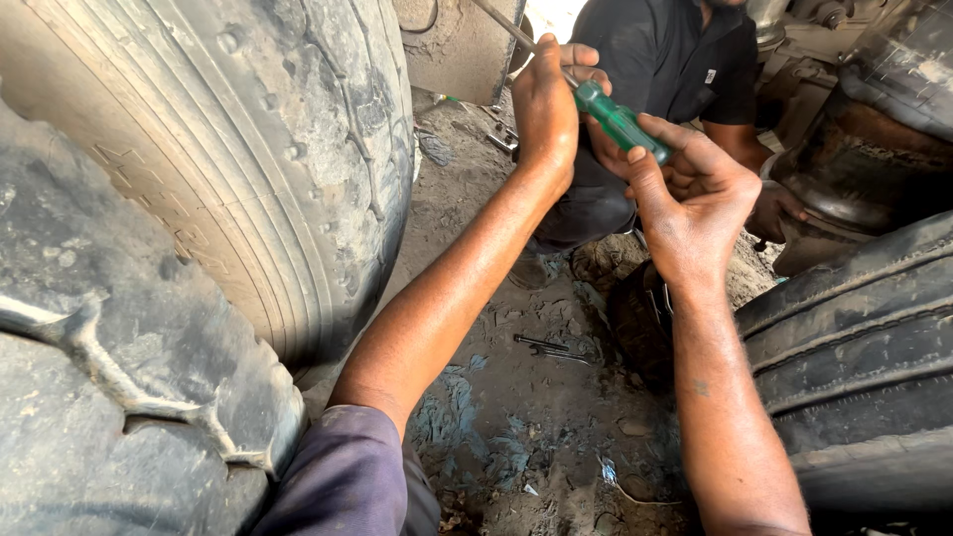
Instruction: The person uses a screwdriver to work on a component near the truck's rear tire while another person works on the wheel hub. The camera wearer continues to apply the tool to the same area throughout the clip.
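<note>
Between two big truck tyres, over a dirt floor, a green-handled screwdriver [617, 119] is held up in the middle of the view, its thin metal shaft slanting up and left toward a grey metal panel [459, 45]. The right hand [695, 194] lies under the end of the handle, fingers curled loosely about it; how firmly it grips cannot be told. The left hand [544, 104] is closed, back toward the camera, near where shaft meets handle, and seems to steady the tool, though its fingers are hidden. The tip runs out of the top of the view, so what it touches cannot be seen.

The step in hand looks like setting or working the screwdriver against something up by the panel. The next move likely calls for a firmer hold by the right hand and a steady line along the shaft.

Behind the hands crouches another person in a black shirt [660, 55], with a hand low beside a rusty wheel hub [844, 164]. A worn tyre [248, 159] fills the left, a second worn tyre [854, 347] the lower right. A small dark tool [549, 347] lies on the ground [536, 437] between both arms.
</note>
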